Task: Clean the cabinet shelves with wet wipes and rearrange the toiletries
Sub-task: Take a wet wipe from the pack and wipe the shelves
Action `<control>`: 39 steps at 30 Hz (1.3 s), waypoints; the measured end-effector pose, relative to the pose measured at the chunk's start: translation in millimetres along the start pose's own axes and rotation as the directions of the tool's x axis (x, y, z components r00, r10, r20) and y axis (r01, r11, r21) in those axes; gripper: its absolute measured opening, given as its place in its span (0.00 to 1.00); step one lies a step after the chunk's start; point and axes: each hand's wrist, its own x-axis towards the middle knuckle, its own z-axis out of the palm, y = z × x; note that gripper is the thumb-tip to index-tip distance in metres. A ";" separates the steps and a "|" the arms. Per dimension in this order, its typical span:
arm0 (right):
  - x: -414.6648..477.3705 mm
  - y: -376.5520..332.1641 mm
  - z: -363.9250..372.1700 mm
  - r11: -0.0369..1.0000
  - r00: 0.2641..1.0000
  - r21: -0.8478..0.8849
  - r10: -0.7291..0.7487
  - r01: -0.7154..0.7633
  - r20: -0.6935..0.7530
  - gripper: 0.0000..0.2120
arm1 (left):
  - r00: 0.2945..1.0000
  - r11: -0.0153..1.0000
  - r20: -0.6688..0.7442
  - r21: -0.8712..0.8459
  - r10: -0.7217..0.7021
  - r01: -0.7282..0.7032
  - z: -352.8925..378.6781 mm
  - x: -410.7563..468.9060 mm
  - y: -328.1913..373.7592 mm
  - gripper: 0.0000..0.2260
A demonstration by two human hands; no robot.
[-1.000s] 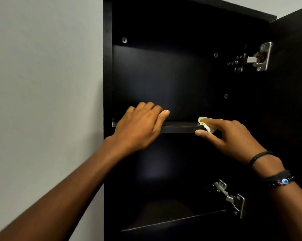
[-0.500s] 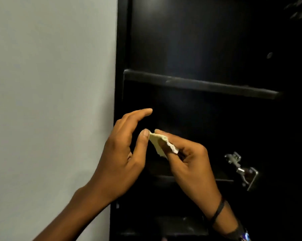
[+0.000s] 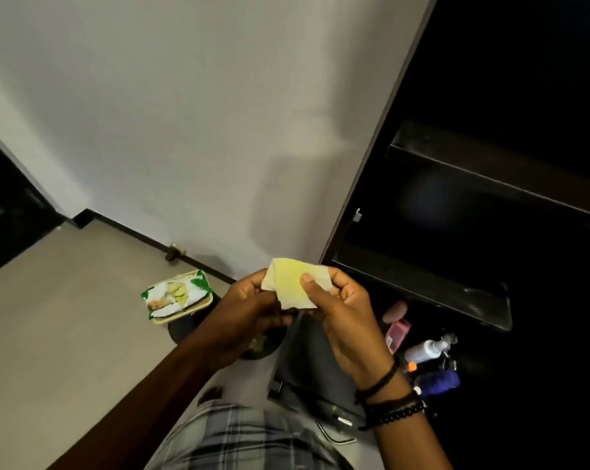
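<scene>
You're holding the wipe (image 3: pixel 295 286) in both hands, in front of you at mid-frame, just left of the cabinet's (image 3: pixel 371 205) near edge. It's pale yellow-white, folded into a rough rectangle and slightly creased (no print on it that I can make out). Your left hand (image 3: pixel 249 310) has its fingers curled around the left edge. Your right hand (image 3: pixel 341 313) pinches the right side, with the thumb pressed flat on the front face.

The cabinet is black and open, with its bare shelf (image 3: pixel 490 171) to the far right. The wet wipes pack (image 3: pixel 177 296) is down at floor level on the left, well apart from your hands. It's green and white with a picture on the label, but the text is too blurred to read.

The toiletries are low on the right: a white bottle (image 3: pixel 426 349), a blue bottle (image 3: pixel 439 381) and a pink box (image 3: pixel 398 334), with no legible labels.
</scene>
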 end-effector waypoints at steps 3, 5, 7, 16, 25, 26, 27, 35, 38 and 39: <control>15.8 35.4 11.5 0.997 0.996 -0.075 0.000 -0.007 -0.093 0.10 | 0.998 0.997 0.007 -0.045 -0.066 0.066 -26.0 7.9 -13.5 0.12; 25.0 52.1 18.7 0.989 0.991 -0.148 -0.021 0.001 -0.133 0.08 | 0.994 0.990 -0.010 -0.083 -0.112 0.111 -43.3 13.6 -19.1 0.16; 34.9 70.0 27.0 0.970 0.988 -0.242 -0.028 -0.010 -0.150 0.05 | 0.989 0.987 -0.038 -0.080 -0.146 0.142 -63.3 20.5 -24.0 0.16; 70.6 143.0 65.5 0.923 0.950 -0.226 0.293 -0.310 -0.107 0.12 | 0.965 0.963 -0.209 0.181 -0.160 0.199 -146.4 64.1 -60.1 0.13; 130.1 229.4 44.8 0.836 0.770 -0.151 0.396 -0.528 -0.500 0.06 | 0.938 0.882 -0.231 0.339 -0.260 0.328 -180.8 97.1 -94.1 0.12; 138.4 239.3 40.8 0.820 0.741 -0.139 0.412 -0.556 -0.530 0.05 | 0.939 0.875 -0.228 0.355 -0.259 0.328 -182.2 99.9 -97.2 0.11; 146.8 250.8 35.8 0.801 0.712 -0.133 0.426 -0.584 -0.559 0.05 | 0.939 0.870 -0.228 0.370 -0.256 0.327 -183.4 102.5 -101.7 0.10; 207.3 297.2 13.9 0.756 0.628 -0.115 0.436 -0.644 -0.645 0.19 | 0.948 0.808 -0.204 0.497 -0.245 0.316 -186.3 114.6 -131.0 0.09; 201.4 290.0 13.9 0.754 0.661 -0.160 0.428 -0.637 -0.616 0.24 | 0.943 0.782 -0.194 0.527 -0.270 0.332 -185.8 115.8 -133.8 0.09; 195.8 285.4 15.2 0.757 0.683 -0.190 0.413 -0.625 -0.603 0.25 | 0.942 0.773 -0.188 0.539 -0.278 0.336 -186.3 116.3 -135.0 0.09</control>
